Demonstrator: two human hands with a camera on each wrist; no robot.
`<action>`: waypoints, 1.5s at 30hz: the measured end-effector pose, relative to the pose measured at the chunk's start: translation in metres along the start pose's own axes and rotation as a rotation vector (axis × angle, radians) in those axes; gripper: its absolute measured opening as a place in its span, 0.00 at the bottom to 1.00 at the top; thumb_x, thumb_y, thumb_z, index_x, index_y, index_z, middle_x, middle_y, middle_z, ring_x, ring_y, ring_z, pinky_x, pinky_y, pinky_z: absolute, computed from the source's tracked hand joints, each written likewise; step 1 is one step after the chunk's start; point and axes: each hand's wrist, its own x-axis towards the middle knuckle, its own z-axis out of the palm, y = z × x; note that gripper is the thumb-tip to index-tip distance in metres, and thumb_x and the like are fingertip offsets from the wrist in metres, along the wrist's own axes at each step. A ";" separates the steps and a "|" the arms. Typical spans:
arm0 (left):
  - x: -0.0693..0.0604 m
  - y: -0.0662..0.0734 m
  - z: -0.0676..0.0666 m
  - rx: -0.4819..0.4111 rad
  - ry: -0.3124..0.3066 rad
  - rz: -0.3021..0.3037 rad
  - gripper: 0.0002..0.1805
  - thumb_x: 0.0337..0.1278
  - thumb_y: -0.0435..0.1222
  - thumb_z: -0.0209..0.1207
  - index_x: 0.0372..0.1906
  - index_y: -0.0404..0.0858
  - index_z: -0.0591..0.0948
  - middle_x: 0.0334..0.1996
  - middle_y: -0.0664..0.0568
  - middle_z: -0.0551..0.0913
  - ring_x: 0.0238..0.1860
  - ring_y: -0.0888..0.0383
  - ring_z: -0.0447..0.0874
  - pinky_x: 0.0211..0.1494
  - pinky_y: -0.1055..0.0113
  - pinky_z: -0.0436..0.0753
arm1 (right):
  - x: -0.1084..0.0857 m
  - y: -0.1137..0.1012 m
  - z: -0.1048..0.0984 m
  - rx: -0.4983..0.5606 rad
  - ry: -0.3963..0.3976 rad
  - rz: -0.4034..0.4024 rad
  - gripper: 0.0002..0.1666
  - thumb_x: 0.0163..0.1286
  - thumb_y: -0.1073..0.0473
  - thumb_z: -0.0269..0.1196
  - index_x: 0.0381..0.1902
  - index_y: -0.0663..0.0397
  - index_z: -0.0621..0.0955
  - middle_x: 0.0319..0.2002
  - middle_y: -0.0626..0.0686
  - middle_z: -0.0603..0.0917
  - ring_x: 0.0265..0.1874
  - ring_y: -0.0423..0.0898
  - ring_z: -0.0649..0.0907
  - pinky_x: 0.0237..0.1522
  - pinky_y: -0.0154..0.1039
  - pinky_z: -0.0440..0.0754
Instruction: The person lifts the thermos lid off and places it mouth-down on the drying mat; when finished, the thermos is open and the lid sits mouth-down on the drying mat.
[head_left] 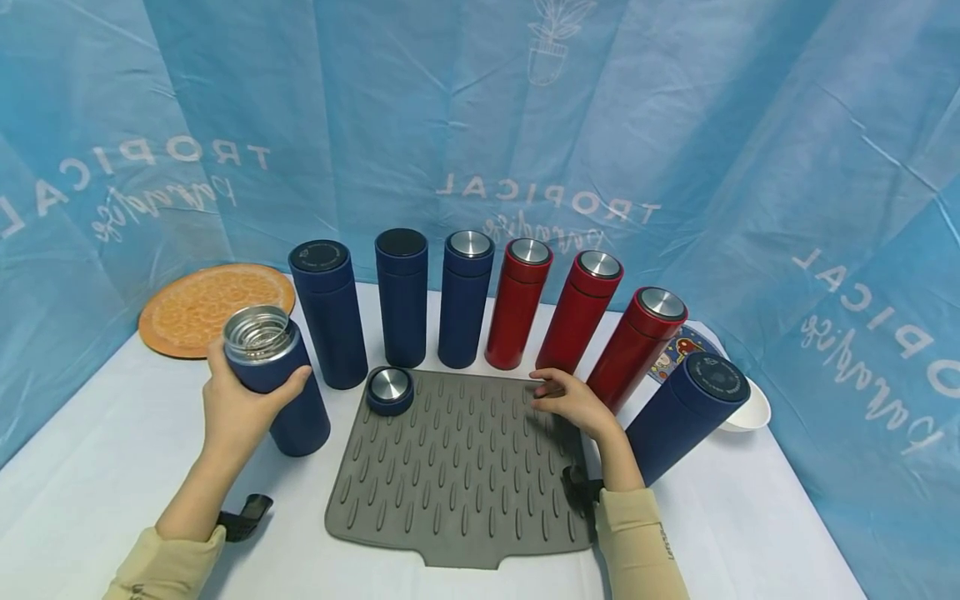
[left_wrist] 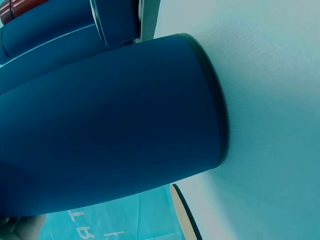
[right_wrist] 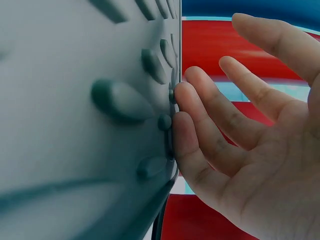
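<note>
My left hand (head_left: pixel 238 400) grips a dark blue thermos flask (head_left: pixel 300 421) near its top, left of the grey mat. The flask has no cap on, and its bare steel neck shows a strainer inside. In the left wrist view the body of this blue flask (left_wrist: pixel 115 125) fills the middle, its base at the white tablecloth. A blue cap with a steel top (head_left: pixel 390 390) sits on the mat's far left corner. Over the mat's far right part is my right hand (head_left: pixel 573 404), holding nothing. In the right wrist view its fingers (right_wrist: pixel 220 110) are loosely bent, fingertips close to the ribbed mat (right_wrist: pixel 65 130).
Behind the mat (head_left: pixel 457 467) stand three capped blue flasks (head_left: pixel 405 317) and three red flasks (head_left: pixel 517 312). Another blue flask (head_left: pixel 678 417) is right of my right wrist. An orange round board (head_left: pixel 202 304) lies back left; a white bowl (head_left: pixel 750 410) sits at the right.
</note>
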 end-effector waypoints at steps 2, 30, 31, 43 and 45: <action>0.000 0.000 0.000 -0.010 -0.001 0.006 0.50 0.39 0.37 0.70 0.66 0.41 0.51 0.60 0.35 0.67 0.56 0.35 0.69 0.52 0.40 0.68 | 0.000 0.000 0.000 0.000 -0.001 -0.004 0.28 0.59 0.64 0.63 0.59 0.62 0.72 0.44 0.60 0.78 0.44 0.50 0.78 0.43 0.43 0.77; -0.013 0.054 0.060 0.026 0.256 1.072 0.35 0.54 0.56 0.53 0.68 0.53 0.63 0.69 0.49 0.54 0.71 0.45 0.47 0.67 0.43 0.52 | -0.001 0.000 0.000 0.024 -0.037 -0.014 0.31 0.60 0.63 0.62 0.61 0.65 0.69 0.45 0.63 0.77 0.43 0.49 0.77 0.44 0.43 0.77; -0.013 0.053 0.063 0.026 0.246 1.061 0.35 0.55 0.56 0.53 0.68 0.53 0.63 0.70 0.49 0.53 0.71 0.44 0.47 0.67 0.42 0.52 | -0.001 0.000 0.000 0.023 -0.037 -0.010 0.30 0.60 0.63 0.62 0.61 0.65 0.69 0.45 0.63 0.77 0.43 0.49 0.77 0.43 0.42 0.77; 0.000 0.042 0.093 0.058 0.224 0.866 0.39 0.55 0.57 0.53 0.71 0.59 0.53 0.73 0.51 0.38 0.70 0.37 0.41 0.68 0.42 0.48 | 0.000 0.002 0.001 0.026 -0.039 -0.020 0.31 0.60 0.64 0.62 0.61 0.65 0.69 0.44 0.62 0.76 0.43 0.49 0.77 0.43 0.41 0.77; 0.002 0.041 0.098 0.062 0.236 0.826 0.40 0.55 0.57 0.53 0.71 0.61 0.52 0.72 0.52 0.36 0.70 0.37 0.39 0.68 0.41 0.47 | 0.000 0.001 0.000 0.033 -0.042 -0.027 0.30 0.60 0.64 0.62 0.61 0.65 0.69 0.45 0.63 0.76 0.43 0.50 0.77 0.43 0.40 0.77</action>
